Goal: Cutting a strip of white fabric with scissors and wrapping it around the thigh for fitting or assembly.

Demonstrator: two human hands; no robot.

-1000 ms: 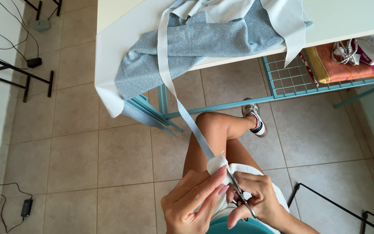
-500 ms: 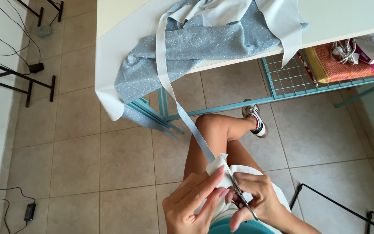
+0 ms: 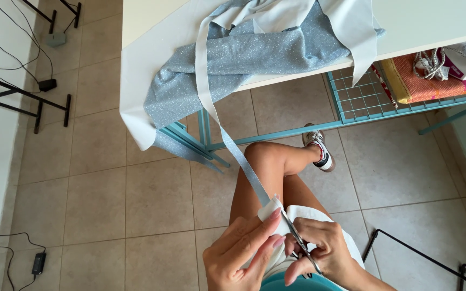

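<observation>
A long pale fabric strip (image 3: 207, 91) runs from the table down to my lap. My left hand (image 3: 241, 253) pinches the strip's lower end between thumb and fingers. My right hand (image 3: 322, 253) grips small metal scissors (image 3: 296, 237), whose blades lie at the strip's end right beside my left fingertips. A glittery light-blue fabric (image 3: 244, 59) is heaped on the white table (image 3: 432, 27), with white cloth pieces on top of it.
My bare knee (image 3: 268, 161) and a sneaker (image 3: 319, 148) are below the table. A teal wire shelf (image 3: 362, 97) holds an orange-pink folded cloth (image 3: 427, 81). Black stand legs (image 3: 22, 105) and cables cross the tiled floor at left. A black frame (image 3: 427, 258) stands at lower right.
Both hands have shifted slightly, with the scissors working at the strip's end. The strip and the fabric on the table have not moved.
</observation>
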